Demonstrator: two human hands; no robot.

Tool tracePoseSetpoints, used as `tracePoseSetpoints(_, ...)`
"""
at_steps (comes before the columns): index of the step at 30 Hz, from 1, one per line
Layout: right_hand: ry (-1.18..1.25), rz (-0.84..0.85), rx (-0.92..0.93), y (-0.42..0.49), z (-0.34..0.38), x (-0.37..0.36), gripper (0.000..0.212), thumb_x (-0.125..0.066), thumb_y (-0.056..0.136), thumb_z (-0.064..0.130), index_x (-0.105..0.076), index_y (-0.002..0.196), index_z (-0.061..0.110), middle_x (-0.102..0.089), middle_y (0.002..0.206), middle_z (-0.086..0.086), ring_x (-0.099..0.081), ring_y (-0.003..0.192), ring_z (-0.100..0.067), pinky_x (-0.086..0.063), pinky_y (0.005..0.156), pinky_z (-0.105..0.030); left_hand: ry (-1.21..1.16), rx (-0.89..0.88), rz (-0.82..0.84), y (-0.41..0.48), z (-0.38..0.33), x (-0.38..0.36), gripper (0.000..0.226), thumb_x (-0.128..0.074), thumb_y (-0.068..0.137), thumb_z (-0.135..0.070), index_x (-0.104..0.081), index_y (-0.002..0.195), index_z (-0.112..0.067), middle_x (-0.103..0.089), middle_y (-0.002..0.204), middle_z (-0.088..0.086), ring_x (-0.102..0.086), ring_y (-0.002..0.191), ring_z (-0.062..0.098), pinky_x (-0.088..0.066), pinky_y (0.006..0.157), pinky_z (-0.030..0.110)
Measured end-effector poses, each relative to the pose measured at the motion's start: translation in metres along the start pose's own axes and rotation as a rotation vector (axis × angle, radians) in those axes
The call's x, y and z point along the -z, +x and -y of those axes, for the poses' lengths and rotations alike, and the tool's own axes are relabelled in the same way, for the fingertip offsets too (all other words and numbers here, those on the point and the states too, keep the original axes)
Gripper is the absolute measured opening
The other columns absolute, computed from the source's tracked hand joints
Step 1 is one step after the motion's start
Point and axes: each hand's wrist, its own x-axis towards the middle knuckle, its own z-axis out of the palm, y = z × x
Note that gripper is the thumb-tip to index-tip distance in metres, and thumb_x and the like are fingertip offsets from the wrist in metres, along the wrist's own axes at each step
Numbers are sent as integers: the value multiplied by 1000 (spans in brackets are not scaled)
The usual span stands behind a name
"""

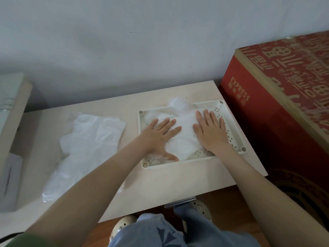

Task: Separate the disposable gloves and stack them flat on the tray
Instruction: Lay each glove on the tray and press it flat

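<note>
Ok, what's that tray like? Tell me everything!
The tray is cream, rectangular, plastic-looking, with a raised rim, a round socket at each corner and small holes in its floor. It sits flat on the pale table, near the red box. Thin whitish gloves lie in it, poking over the far rim; the left hand and right hand press flat on them.

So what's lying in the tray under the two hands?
Translucent white gloves lie in the tray, left hand and right hand flat on them; one end overhangs the far rim. How many is hidden underneath.
</note>
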Motion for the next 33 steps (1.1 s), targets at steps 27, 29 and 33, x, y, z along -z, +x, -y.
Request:
tracePoseSetpoints(27,294,96,341,-34,149,66,46,-49,95,23,-43,140,18,-42,143,-4,-35,134,-24,-27,109,-36,-395,489,-473,-171,61,-52,19,-59,92,-28,-66,100,-12,-63,102,3,-55,95,26,-33,77,30)
tracePoseSetpoints(29,424,182,316,-40,158,69,52,-52,95,28,-38,144,19,-46,137,-5,-43,127,-23,-35,104,-34,-372,492,-546,-169,63,-47,18,-57,94,-25,-68,98,-11,-67,97,5,-57,91,28,-37,79,35)
tracePoseSetpoints(33,502,352,266,-45,174,71,48,-52,94,43,-44,138,24,-54,126,2,-56,110,-17,-44,92,-29,-352,528,-684,-171,65,-41,17,-57,93,-17,-71,87,-9,-68,76,7,-59,75,32,-41,69,36)
